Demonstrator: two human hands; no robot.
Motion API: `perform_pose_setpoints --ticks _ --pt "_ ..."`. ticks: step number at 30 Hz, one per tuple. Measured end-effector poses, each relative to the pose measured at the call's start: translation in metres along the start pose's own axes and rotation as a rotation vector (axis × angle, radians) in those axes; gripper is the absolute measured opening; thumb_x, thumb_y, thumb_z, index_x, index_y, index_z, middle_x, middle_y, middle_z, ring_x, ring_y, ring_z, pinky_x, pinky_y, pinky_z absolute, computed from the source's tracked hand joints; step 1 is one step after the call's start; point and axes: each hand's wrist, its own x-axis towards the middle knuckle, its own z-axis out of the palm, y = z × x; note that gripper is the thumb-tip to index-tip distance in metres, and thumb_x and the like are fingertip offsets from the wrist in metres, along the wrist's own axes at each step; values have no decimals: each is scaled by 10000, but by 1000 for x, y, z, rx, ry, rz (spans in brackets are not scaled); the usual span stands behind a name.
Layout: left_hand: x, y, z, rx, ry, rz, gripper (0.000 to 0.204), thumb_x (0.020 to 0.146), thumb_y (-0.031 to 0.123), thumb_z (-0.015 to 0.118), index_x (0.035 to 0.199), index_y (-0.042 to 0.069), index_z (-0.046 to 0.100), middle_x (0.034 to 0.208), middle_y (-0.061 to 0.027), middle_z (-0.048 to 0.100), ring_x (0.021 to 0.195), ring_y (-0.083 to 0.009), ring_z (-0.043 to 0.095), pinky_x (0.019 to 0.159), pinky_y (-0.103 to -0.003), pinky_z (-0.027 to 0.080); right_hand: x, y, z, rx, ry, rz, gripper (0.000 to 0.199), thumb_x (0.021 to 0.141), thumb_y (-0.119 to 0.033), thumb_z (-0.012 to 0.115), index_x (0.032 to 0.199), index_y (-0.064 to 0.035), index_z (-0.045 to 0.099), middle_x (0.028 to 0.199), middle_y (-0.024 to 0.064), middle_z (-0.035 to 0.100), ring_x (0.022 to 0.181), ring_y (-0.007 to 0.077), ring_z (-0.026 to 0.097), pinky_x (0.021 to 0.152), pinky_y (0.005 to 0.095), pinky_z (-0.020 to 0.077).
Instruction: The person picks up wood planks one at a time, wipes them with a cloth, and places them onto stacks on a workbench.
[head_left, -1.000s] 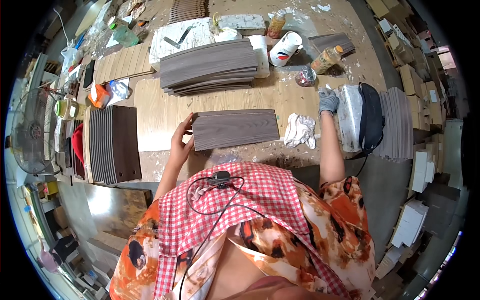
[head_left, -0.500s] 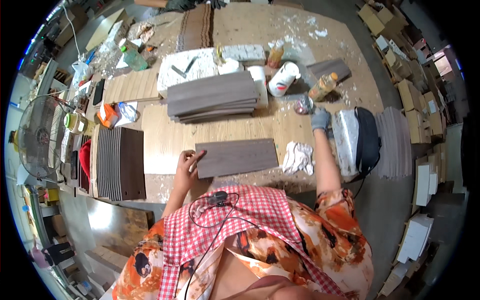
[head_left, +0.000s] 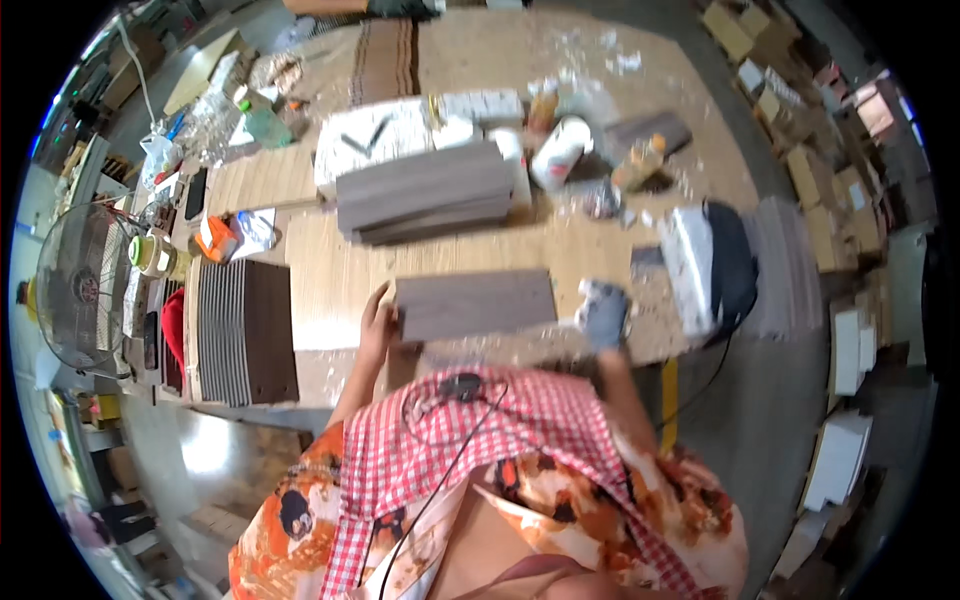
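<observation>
Only left hand (head_left: 378, 322) touching panel (head_left: 474, 304) edge.

The gloved right hand (head_left: 604, 313) has been drawn back from the small round tin (head_left: 600, 199) at about one o'clock on the wooden worktable (head_left: 330, 270) and is now placed at the three o'clock end of the flat grey-brown rectangular plank (head_left: 473, 304), over the spot where the crumpled white rag lay; the rag is now largely hidden. The bare left hand (head_left: 378, 322) has been slid lower along the plank's nine o'clock end. The plank itself has been pulled slightly toward six o'clock, nearer the table's front edge.
</observation>
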Motion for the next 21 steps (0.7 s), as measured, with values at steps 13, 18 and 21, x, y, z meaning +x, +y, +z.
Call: perform_pose_setpoints --ticks 13,18,21 --pt "14 -34 31 194 36 182 195 944 106 660 1039 -47 584 932 -69 678 823 -98 600 742 -244 488 -37 -151 179 -687 -39 -790 700 829 -384 633 1411 -76 394 1506 146 350 1443 260 261 1185 497 197" --pt "-1 -30 42 151 50 224 205 950 121 654 1042 -47 579 928 -73 672 826 -106 591 740 -249 481 -1 -121 130 -776 -160 -323 533 922 -283 487 1449 -258 415 1566 41 337 1466 242 252 1203 471 127" --pt "-2 -25 49 234 19 273 223 947 134 659 1046 -47 576 930 -76 671 831 -105 584 749 -247 477 32 -74 99 -438 28 -328 301 880 -215 547 1178 -190 578 1228 80 496 1141 255 428 973 410 301"
